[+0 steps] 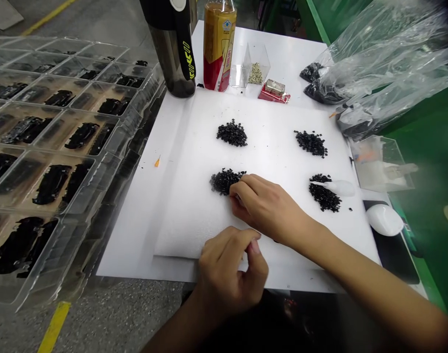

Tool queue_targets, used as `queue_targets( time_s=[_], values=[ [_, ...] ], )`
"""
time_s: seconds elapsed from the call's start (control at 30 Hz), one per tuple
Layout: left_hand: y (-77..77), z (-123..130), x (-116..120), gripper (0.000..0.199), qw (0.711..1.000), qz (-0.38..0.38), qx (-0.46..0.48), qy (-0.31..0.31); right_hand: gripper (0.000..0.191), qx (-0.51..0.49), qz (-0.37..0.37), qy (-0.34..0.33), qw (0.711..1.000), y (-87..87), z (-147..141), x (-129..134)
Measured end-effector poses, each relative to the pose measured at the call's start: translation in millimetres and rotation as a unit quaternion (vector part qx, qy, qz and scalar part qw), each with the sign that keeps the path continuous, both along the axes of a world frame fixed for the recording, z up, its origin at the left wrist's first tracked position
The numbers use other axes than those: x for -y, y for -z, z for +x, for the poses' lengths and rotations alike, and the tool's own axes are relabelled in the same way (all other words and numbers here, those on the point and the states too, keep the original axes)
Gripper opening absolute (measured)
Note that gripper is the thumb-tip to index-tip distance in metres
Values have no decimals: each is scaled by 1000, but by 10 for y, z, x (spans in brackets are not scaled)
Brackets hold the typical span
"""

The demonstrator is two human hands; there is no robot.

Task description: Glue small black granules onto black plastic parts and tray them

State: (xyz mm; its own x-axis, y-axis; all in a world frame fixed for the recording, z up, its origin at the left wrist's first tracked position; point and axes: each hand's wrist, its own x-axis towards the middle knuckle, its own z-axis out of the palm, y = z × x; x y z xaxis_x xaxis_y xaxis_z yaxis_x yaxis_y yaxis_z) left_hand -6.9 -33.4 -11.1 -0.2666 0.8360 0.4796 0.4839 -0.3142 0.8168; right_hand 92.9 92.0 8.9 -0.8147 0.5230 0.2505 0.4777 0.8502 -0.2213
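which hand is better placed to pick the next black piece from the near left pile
Probably the right hand: it is at the right edge of that pile of black pieces. The left hand is lower in view, apart from the pile, by the near edge of the white sheet.

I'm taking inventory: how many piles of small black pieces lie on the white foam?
4: far-left pile, far-right pile, near-left pile at the right hand, near-right pile. That hand could hide another.
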Motion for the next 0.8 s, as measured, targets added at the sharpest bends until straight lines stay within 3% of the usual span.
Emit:
queue_targets(
  time_s=[0.13,0.23,0.3,0.4,0.47,0.7,0.8],
  values=[
    [-70,-53,-22,18,997,-49,50,-23,6,-74,-52,69,994,-165,206,133],
    [-209,-119,-50,18,980,-137,140,42,7,-152,-110,125,974,-335,429,408],
    [-301,-138,-46,20,944,-205,235,112,10,-170,-121,143,967,-384,558,629],
    [-364,-105,7,21,874,-278,345,199,17,-166,-116,147,968,-329,706,918],
    [-348,-62,59,22,839,-317,381,223,22,-149,-117,140,972,-253,798,1050],
    [-288,-8,132,19,765,-394,434,269,30,-122,-178,134,967,-162,1077,1275],
    [-321,-9,121,18,758,-399,427,291,29,-155,-206,144,955,-202,1099,1311]
  ],
)
